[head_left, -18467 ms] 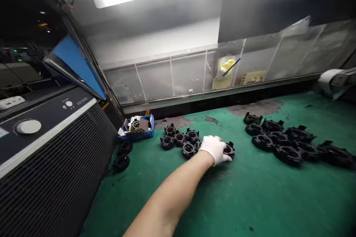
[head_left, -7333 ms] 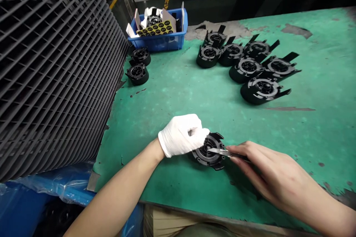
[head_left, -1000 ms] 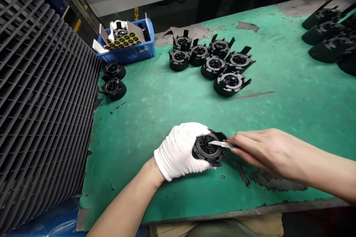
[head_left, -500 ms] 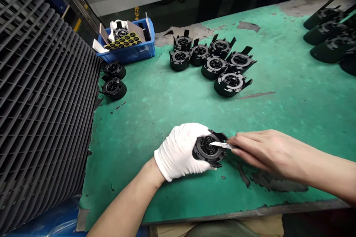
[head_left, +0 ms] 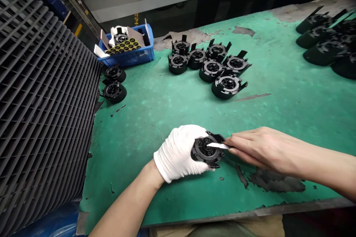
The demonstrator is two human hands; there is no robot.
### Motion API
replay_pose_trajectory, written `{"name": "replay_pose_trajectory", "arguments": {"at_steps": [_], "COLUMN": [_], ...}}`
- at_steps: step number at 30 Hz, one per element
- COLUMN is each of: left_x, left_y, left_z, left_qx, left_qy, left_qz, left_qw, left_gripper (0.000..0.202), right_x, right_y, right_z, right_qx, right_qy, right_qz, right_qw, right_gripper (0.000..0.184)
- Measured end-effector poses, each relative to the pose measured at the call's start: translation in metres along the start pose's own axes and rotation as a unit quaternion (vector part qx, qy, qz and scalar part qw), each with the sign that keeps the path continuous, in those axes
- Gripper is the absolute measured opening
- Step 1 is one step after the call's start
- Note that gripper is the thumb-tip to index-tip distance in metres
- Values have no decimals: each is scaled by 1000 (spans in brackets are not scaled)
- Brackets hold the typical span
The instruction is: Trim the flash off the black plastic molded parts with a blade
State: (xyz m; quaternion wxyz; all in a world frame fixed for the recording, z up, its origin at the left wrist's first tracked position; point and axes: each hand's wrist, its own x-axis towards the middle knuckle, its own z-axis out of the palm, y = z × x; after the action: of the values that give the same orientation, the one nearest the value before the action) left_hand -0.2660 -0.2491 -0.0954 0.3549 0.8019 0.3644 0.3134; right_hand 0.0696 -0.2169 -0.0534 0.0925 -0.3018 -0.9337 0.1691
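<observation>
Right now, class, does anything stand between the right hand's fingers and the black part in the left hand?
Only the blade, held by the right hand's fingers; its tip lies over the middle of the black part. The left hand's fingers wrap the opposite side.

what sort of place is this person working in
Likely a factory or workshop: matching black parts stand in groups on a worn green worktop, and the gloved left hand holds another part, a blade in the right hand crossing its face.

the right hand [head_left: 254, 147] hides the rear of the knife [head_left: 218, 145].
</observation>
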Motion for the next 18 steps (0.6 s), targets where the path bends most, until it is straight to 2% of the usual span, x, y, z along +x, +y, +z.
{"name": "replay_pose_trajectory", "arguments": {"at_steps": [2, 4, 11, 14, 18], "left_x": [0, 1, 1, -3, -9], "left_y": [1, 1, -2, -5, -12], "left_z": [-1, -2, -2, 0, 3], "left_qx": [-3, -3, 24, 15, 22], "left_qy": [-11, -23, -39, -24, 22], "left_qz": [-11, -19, -21, -15, 24], "left_qw": [1000, 1000, 999, 999, 999], "left_gripper": [65, 66, 67, 65, 70], "right_x": [2, 4, 5, 4, -1], "right_y": [1, 1, -4, -6, -9], "right_z": [-1, -2, 0, 5, 16], "right_qx": [64, 101, 81, 61, 24], "right_qy": [-23, -18, 20, 38, 69], "right_qz": [-38, -43, -51, -62, -60], "right_qw": [997, 994, 995, 995, 996], "right_gripper": [33, 25, 21, 22, 19]}}
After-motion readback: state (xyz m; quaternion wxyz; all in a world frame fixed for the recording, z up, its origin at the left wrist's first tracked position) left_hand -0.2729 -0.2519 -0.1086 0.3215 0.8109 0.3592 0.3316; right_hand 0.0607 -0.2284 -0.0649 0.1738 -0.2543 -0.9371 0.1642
